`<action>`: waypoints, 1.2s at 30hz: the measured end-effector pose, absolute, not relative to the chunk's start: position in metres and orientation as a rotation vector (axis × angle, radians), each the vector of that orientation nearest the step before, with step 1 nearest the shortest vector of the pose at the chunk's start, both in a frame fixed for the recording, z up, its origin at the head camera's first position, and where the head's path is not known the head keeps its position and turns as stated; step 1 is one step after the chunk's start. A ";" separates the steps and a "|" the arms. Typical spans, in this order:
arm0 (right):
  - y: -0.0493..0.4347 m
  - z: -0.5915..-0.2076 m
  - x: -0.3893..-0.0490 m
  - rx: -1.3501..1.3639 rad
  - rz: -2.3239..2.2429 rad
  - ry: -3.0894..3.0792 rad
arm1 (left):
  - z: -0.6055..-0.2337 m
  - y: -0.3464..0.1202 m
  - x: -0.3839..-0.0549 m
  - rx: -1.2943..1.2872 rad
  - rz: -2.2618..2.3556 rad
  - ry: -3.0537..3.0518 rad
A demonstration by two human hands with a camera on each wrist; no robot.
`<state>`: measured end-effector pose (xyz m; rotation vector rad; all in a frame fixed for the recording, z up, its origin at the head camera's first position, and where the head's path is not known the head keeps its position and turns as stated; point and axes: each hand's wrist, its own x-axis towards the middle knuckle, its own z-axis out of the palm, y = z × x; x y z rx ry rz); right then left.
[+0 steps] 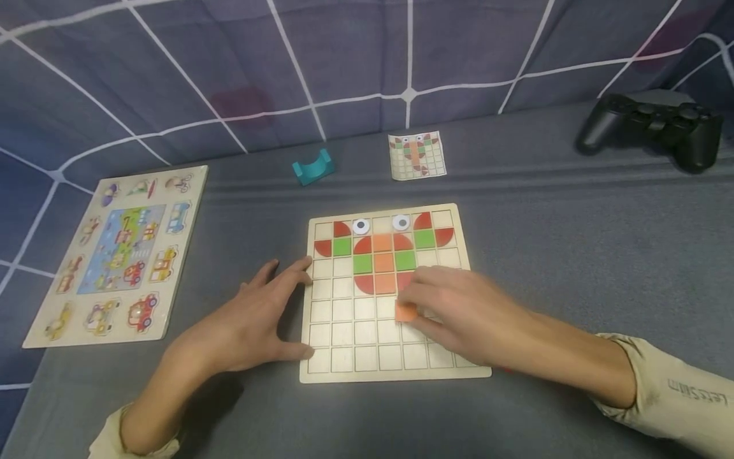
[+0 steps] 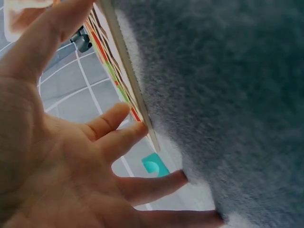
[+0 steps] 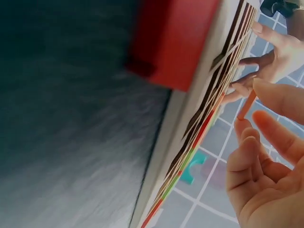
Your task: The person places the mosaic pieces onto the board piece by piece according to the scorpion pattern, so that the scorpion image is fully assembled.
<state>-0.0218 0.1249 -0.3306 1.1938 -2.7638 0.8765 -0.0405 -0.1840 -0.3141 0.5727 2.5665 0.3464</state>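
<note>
A square wooden grid board [image 1: 332, 335] lies on the grey cloth, its upper cells filled with red quarter-round, green and orange square tiles and two round eye pieces. Between thumb and fingers my right hand [image 1: 459, 312] pinches an orange square tile [image 1: 406, 312] over the board, below the orange column; the right wrist view shows this tile [image 3: 247, 104] edge-on. My left hand [image 1: 246, 325] has its fingers spread, thumb and fingertips touching the board's left edge. A small printed pattern card [image 1: 417, 156] lies behind the board.
A wooden vehicle picture puzzle [image 1: 120, 255] lies at the left. Behind the board sits a teal curved block [image 1: 314, 168], and a black game controller [image 1: 650, 131] rests at the back right. Close to the right wrist camera is a red block [image 3: 173, 45] beside the board's edge.
</note>
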 end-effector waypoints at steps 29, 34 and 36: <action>0.097 -0.335 -0.035 1.249 0.842 -2.832 | -0.310 -0.186 -0.042 0.554 0.355 2.541; 0.098 -0.335 -0.035 1.233 0.810 -2.834 | -0.310 -0.186 -0.042 0.553 0.350 2.539; 0.098 -0.335 -0.036 1.217 0.793 -2.843 | -0.310 -0.186 -0.042 0.558 0.351 2.540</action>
